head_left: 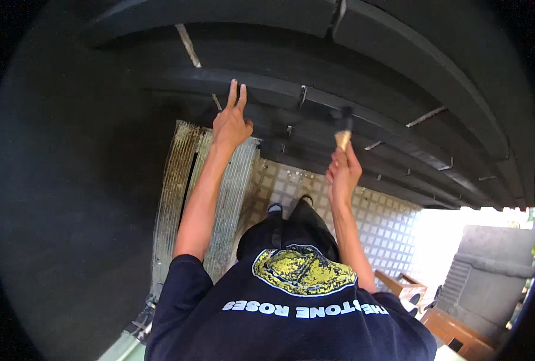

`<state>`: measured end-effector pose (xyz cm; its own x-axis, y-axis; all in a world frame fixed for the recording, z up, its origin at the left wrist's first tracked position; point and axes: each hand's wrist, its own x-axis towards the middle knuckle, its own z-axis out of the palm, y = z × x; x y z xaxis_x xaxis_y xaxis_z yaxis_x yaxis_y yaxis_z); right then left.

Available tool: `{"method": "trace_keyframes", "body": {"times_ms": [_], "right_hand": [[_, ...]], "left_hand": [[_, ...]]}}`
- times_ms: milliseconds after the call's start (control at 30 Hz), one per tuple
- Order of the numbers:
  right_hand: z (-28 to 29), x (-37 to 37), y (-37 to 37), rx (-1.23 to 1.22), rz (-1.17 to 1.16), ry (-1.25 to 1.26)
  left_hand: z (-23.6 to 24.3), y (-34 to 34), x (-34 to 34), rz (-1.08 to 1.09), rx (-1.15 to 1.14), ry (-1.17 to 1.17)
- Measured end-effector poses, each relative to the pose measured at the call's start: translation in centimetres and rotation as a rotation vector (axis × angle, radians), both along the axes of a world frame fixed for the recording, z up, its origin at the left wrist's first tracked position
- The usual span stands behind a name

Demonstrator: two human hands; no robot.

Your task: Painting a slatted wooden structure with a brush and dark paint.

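Note:
In my right hand [344, 173] is a paintbrush [342, 139] with a light wooden handle. Its dark head is blurred and lies close to the black wall [376, 114], which has long raised ledges; whether the bristles touch it I cannot tell. My left hand [231, 123] reaches up to one of these ledges with two fingers stretched out and apart, the fingertips at its surface. Nothing is held in it, and its other fingers are partly hidden. Short pale strips [188, 46] of bare surface show at several gaps in the black.
Corrugated sheets [219, 198] lean upright at the left, below my left arm. Pale square tiles [382, 225] cover the floor by my feet. A brown wooden piece of furniture [403, 286] and a grey ribbed block [484, 277] stand at the lower right, beside a bright opening.

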<state>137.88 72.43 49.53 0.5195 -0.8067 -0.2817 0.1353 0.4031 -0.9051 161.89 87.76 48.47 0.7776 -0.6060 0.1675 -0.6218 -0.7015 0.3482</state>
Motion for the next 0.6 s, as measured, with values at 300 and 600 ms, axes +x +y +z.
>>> {"method": "trace_keyframes", "body": {"times_ms": [300, 600], "right_hand": [[-0.3, 1.7, -0.2, 0.177, 0.342, -0.129], [-1.7, -4.2, -1.1, 0.026, -0.403, -0.221]], "left_hand": [[0.7, 0.2, -0.4, -0.02, 0.051, 0.037], [0.8, 0.6, -0.8, -0.002, 0.064, 0.059]]}}
